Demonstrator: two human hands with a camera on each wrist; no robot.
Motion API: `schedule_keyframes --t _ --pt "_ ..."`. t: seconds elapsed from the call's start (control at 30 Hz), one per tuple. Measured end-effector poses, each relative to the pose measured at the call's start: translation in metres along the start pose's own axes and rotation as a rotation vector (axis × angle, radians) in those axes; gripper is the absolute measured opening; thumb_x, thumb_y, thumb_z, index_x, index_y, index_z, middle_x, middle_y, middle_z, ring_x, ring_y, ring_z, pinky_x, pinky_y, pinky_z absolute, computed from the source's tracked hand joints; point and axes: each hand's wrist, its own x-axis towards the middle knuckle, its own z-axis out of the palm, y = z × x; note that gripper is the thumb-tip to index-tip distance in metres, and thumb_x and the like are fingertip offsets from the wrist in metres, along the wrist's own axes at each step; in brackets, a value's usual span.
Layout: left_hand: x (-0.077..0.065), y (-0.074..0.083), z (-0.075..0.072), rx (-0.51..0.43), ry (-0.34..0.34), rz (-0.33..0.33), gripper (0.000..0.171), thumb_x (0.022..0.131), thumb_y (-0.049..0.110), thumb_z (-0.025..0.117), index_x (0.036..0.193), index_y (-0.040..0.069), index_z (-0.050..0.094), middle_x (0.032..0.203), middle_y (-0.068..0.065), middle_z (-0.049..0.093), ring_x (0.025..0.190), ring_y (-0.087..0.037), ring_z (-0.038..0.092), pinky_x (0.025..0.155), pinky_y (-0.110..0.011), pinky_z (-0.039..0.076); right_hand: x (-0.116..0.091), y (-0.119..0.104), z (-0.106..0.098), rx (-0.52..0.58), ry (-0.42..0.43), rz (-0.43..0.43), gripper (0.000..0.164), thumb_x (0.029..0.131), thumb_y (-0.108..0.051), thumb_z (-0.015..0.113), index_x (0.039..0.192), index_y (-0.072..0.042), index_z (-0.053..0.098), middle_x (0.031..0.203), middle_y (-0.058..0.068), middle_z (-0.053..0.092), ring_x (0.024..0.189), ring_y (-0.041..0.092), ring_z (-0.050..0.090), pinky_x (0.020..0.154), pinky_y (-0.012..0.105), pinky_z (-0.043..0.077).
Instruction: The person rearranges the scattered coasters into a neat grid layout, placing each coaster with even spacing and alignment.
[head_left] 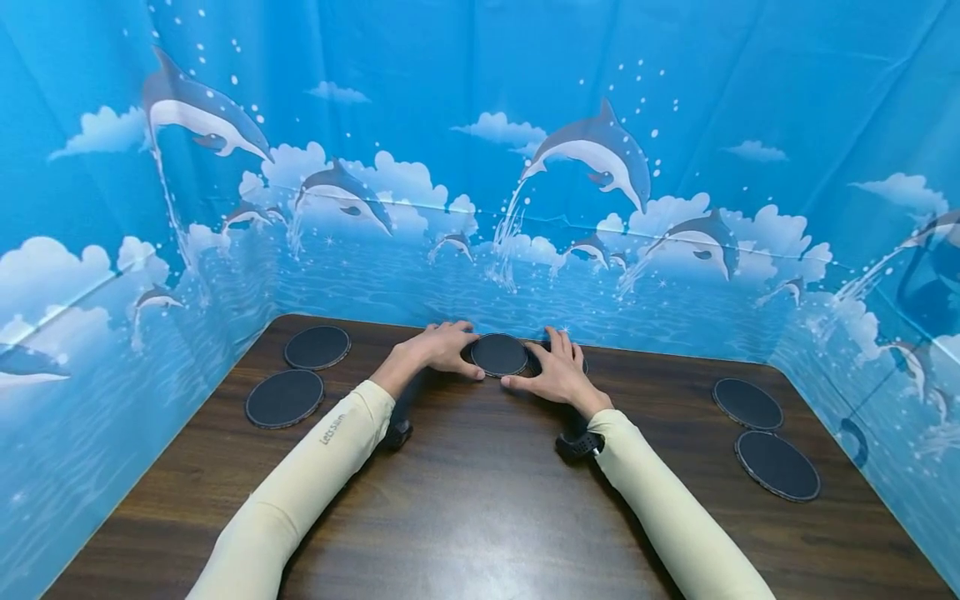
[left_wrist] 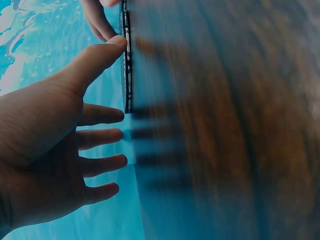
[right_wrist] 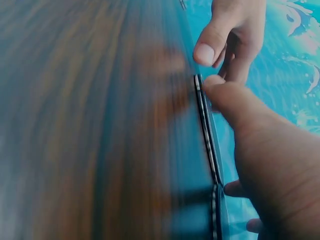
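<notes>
A flat, round black disc [head_left: 499, 354] with a pale-flecked edge lies near the table's far edge, between the two hands. My left hand [head_left: 448, 348] is at its left side; in the left wrist view the fingers stretch out apart and the thumb is at the disc's rim [left_wrist: 128, 65]. From the right, my right hand [head_left: 558, 371] has its thumb near the same disc and its fingers spread over a second black disc [right_wrist: 216, 215], mostly hidden beneath the hand in the head view. Neither hand curls round a disc.
Two more black discs, a farther one [head_left: 317, 347] and a nearer one [head_left: 285, 398], lie at the table's left. Another pair, one disc [head_left: 747, 404] behind the other [head_left: 777, 465], lies at right. A blue dolphin-print curtain [head_left: 420, 275] borders the dark wooden table [head_left: 480, 500].
</notes>
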Motion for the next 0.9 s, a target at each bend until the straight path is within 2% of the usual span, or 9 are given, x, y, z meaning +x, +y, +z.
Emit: schedule_keyframes --t 0.27,0.67,0.9 --pt "0.0040 0.0015 0.0043 0.024 -0.004 -0.016 0.085 0.091 0.065 0.064 0.154 0.011 0.046 0.163 -0.014 0.026 0.146 -0.040 0.028 0.114 -0.061 0.022 0.0048 -0.0026 0.0063 -0.023 0.021 0.015 0.096 0.083 -0.075 0.065 0.153 -0.011 0.047 0.165 0.022 0.012 0.150 0.044 0.004 0.112 0.067 0.007" --pt "0.0097 0.0056 0.0045 0.029 0.005 -0.023 0.078 0.093 0.061 0.065 0.149 0.009 0.052 0.161 -0.015 0.031 0.144 -0.040 0.032 0.114 -0.059 0.022 0.0065 -0.0030 0.0079 0.048 0.039 0.014 0.088 0.086 -0.069 0.068 0.150 -0.011 0.052 0.164 0.023 0.009 0.150 0.042 0.003 0.111 0.069 0.006" --pt "0.0100 0.0064 0.0050 0.026 0.039 -0.001 0.071 0.092 0.058 0.069 0.138 0.005 0.061 0.159 -0.014 0.034 0.140 -0.039 0.037 0.113 -0.058 0.026 0.0079 -0.0010 0.0091 0.061 0.042 0.005 0.087 0.087 -0.067 0.069 0.150 -0.011 0.052 0.165 0.021 0.010 0.150 0.040 0.003 0.111 0.069 0.006"
